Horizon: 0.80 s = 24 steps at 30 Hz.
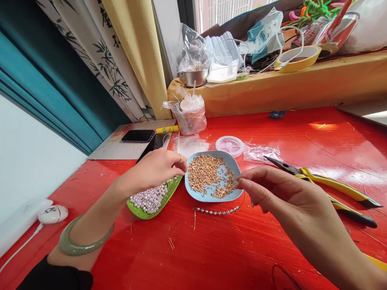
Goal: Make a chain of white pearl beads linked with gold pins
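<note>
My right hand (pixel 281 193) pinches a thin beading thread between thumb and forefinger, at the right rim of the blue dish. From there the thread runs down to a string of pearl beads (pixel 217 212) with a small gold chain at its end, lying on the table. Gold beads (pixel 204 173) fill much of the blue dish (pixel 193 195). My left hand (pixel 161 167) hovers over the green dish (pixel 169 193) of pearl beads (pixel 149 199), fingertips together near the blue dish's left rim. Whatever may be between those fingertips is too small to make out.
Yellow-and-black pliers (pixel 305 174) lie right of my right hand. Behind the dishes are a clear plastic spool (pixel 229 146), a plastic packet (pixel 261 153) and a bagged cup (pixel 192 114). A phone (pixel 138 136) and glue stick (pixel 167 129) lie at back left; a mouse (pixel 53 214) is far left.
</note>
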Tool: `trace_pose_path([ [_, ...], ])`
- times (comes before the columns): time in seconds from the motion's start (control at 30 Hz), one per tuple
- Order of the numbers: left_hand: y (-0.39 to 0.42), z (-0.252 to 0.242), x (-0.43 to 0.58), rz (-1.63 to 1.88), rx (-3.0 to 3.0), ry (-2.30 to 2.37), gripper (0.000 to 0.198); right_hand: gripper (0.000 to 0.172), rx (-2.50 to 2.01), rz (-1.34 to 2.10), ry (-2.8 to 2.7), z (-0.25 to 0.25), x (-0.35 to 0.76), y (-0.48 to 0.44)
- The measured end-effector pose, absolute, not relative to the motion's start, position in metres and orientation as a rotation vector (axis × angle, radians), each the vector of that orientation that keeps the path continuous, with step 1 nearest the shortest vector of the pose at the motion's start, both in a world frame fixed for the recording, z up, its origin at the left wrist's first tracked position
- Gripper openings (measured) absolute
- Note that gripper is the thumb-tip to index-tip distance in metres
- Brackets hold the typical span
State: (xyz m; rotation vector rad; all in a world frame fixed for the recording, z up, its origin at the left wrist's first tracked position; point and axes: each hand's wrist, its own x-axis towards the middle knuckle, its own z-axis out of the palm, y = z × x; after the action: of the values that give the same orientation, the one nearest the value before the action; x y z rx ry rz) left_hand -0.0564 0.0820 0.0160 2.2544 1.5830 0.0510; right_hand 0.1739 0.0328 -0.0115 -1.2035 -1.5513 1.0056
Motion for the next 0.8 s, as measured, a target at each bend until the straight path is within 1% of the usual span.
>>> trace_pose_path([
  [0.1, 0.087, 0.019, -0.073, -0.272, 2.374, 1.708, 0.02, 0.011, -1.208, 1.009, -1.564, -0.01, 0.174, 0.033],
  [0.17, 0.09, 0.017, -0.08, -0.34, 2.374, 1.728, 0.018, 0.011, -1.212, 1.009, -1.575, -0.009, 0.174, 0.033],
  [0.37, 0.092, 0.009, -0.076, -0.333, 2.365, 1.703, 0.01, 0.009, -1.242, 1.031, -1.667, -0.012, 0.176, 0.035],
  [0.6, 0.089, 0.002, -0.069, -0.365, 2.411, 1.709, 0.018, 0.012, -1.234, 1.047, -1.649, -0.011, 0.174, 0.034],
  [0.8, 0.089, 0.002, -0.069, -0.352, 2.416, 1.759, 0.017, 0.016, -1.238, 1.049, -1.64, -0.01, 0.172, 0.035],
])
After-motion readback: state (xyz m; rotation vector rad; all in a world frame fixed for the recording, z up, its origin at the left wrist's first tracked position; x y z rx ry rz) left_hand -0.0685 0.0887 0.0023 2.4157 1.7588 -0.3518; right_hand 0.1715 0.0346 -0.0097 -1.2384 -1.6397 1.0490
